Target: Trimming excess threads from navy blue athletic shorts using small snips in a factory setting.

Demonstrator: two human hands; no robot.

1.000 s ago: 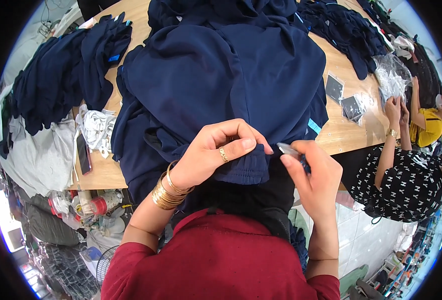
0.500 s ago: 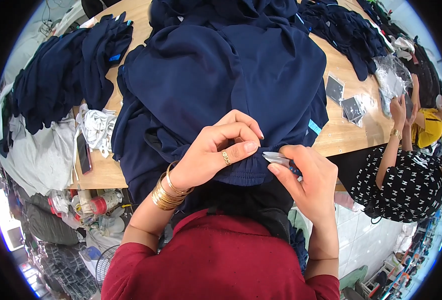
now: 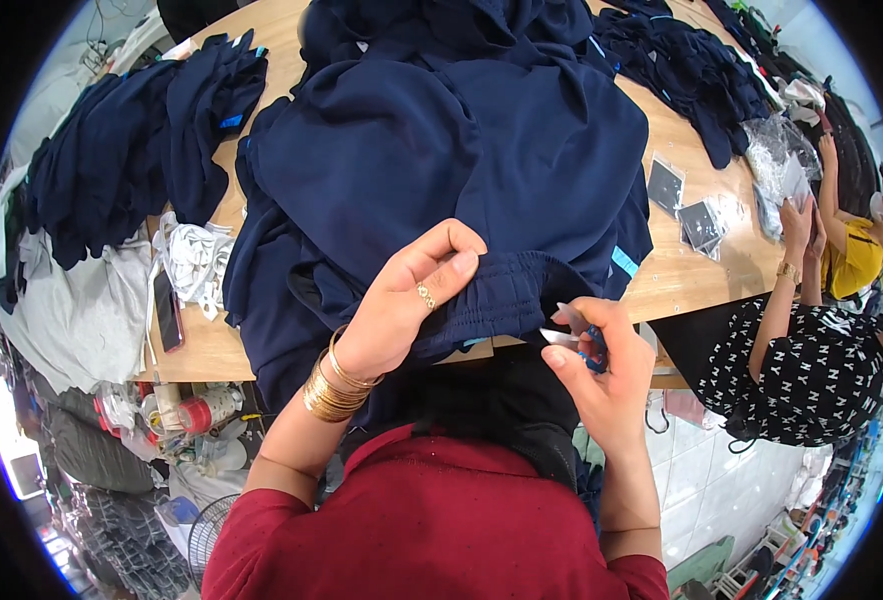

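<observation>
A navy garment (image 3: 382, 150) with a gathered elastic waistband (image 3: 492, 297) lies on the wooden table in front of me. My left hand (image 3: 402, 295), wearing a ring and several gold bangles, pinches the edge of the waistband between thumb and fingers. In my right hand (image 3: 607, 365) are small thread snips (image 3: 590, 345) with blue on the handle, closed in the fingers. Their blades are spread apart, just to the right of the waistband and apart from my left hand. A light blue tag (image 3: 624, 262) shows at the garment's right side.
Navy garments are heaped on the table's left (image 3: 132, 140) and far right (image 3: 687, 75). White straps (image 3: 197, 260) and a phone (image 3: 169, 312) lie at left; dark cards in clear bags (image 3: 702, 226) at right. Two people work at the right, one in a black patterned top (image 3: 812, 375).
My left hand has shifted left and the waistband is now spread more into view. My right hand has drawn lower with the snips, whose blades have parted.
</observation>
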